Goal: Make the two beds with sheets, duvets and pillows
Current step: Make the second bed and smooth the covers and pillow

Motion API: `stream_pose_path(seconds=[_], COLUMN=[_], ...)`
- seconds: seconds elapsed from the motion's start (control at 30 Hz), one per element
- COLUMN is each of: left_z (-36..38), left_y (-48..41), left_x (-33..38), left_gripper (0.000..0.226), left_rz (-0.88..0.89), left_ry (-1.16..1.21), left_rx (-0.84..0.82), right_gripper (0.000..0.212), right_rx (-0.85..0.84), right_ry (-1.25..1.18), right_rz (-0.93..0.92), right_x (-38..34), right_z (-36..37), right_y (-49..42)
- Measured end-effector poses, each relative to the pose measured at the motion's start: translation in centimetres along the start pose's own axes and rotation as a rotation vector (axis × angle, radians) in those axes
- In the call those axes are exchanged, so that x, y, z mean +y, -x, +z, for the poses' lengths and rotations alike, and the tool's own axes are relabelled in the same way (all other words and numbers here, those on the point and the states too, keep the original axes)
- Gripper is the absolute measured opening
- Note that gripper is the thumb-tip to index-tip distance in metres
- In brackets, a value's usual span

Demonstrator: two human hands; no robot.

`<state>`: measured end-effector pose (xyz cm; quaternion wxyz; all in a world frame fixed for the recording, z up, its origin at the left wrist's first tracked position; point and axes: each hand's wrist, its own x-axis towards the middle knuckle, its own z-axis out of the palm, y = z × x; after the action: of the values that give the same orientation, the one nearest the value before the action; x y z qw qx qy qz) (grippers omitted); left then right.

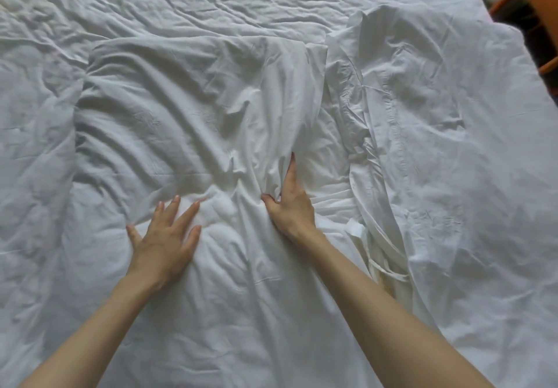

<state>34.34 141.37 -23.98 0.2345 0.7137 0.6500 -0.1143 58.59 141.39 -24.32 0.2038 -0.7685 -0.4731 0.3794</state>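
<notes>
The working surface is a bed covered by a crumpled white sheet [211,1], which fills nearly the whole view. The plump white pillow [169,110] lies at its centre, directly ahead of the person.

The left hand [164,236] rests flat on the near edge of the pillow with fingers spread and straight, holding nothing. It probably pins the filling in place. The right hand [294,206] grips a bunched fold of the loose white pillowcase end [302,101] between thumb and forefinger; its other fingers are hidden in the cloth. This hold appears intended to draw the slack over the pillow.

A second white hemmed cloth [392,116] lies heaped just beside the right hand and crowds the open end. An orange chair frame [531,10] stands beyond the far right corner.
</notes>
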Motion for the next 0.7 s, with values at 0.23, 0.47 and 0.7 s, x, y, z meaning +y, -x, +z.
stream_pose_path(seconds=[0.23,0.47,0.7], left_z=[-0.4,-3.5,-10.4], left_y=[0.0,2.5,5.4], left_x=[-1.5,-4.0,-5.2], left_gripper=[0.055,0.056,0.050], left_rz=[-0.093,-0.215,-0.282], left_ry=[-0.032,0.098,0.346], left_rx=[-0.018,0.023,0.293], right_gripper=[0.090,0.088,0.060], right_rx=[0.024,-0.005,-0.129], right_ry=[0.086,0.044,-0.707], right_rz=[0.102,-0.212,-0.294], right_x=[0.0,-8.4,-20.0], right_z=[-0.8,-0.6,-0.6], right_y=[-1.2,1.7,5.4])
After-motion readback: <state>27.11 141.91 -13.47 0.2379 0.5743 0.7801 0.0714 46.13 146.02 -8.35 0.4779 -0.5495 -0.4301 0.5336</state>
